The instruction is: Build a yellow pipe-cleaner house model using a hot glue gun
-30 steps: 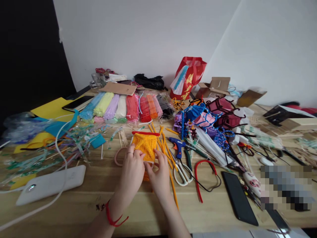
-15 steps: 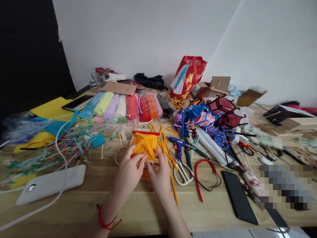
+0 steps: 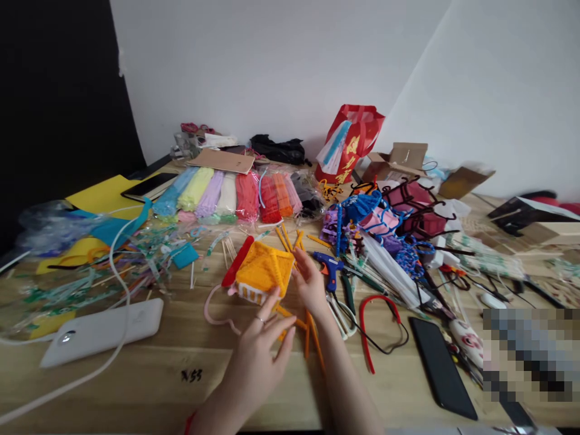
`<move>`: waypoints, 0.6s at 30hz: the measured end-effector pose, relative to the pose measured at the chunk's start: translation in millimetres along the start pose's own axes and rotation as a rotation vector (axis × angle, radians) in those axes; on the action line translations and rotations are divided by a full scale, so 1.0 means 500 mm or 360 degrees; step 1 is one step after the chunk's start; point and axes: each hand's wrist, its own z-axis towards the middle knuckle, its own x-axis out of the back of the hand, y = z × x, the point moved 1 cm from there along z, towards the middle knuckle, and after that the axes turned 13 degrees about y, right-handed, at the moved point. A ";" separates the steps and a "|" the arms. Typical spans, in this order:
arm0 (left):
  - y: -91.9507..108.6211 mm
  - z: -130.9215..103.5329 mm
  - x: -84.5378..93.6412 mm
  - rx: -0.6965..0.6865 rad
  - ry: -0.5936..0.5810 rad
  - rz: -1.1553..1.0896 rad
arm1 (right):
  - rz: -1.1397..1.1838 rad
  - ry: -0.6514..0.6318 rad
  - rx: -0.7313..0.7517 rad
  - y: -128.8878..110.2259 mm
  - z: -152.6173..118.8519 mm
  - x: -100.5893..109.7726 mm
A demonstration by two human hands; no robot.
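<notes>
A small model house of fuzzy craft stems stands on the table, with an orange-yellow roof point(image 3: 263, 264) over white and yellow striped walls point(image 3: 250, 293). Along its left side leans a red fuzzy strip point(image 3: 238, 261). My left hand point(image 3: 260, 341) is in front of the house, fingers stretched out, a fingertip at the near lower corner. Against the right side of the house rests my right hand point(image 3: 312, 285), its fingers extended; the far fingertips are partly blurred. Loose orange craft stems point(image 3: 308, 335) lie beneath and beside the hands.
Right of my hands lie a blue glue gun point(image 3: 328, 266), white-handled scissors point(image 3: 339, 317), a red craft stem point(image 3: 365, 338) and a black phone point(image 3: 443, 365). A white power bank point(image 3: 106, 331) and its cable lie left. Bundled coloured stems point(image 3: 247, 196) and a red bag point(image 3: 348, 145) stand behind.
The house has turned so a striped wall and the red strip now show at the left. My left hand has drawn back toward me; my right hand has moved to its right side.
</notes>
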 end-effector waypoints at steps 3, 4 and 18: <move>-0.015 0.002 0.023 0.0039 0.0179 -0.0120 | -0.0104 0.0190 -0.0015 -0.007 -0.007 0.004; -0.031 0.011 0.034 0.0058 0.0309 -0.0122 | -0.0133 0.0236 -0.0021 -0.015 -0.017 0.006; -0.157 0.183 -0.016 -0.0327 -0.0064 0.0055 | -0.0569 -0.0190 0.0454 -0.069 -0.055 -0.032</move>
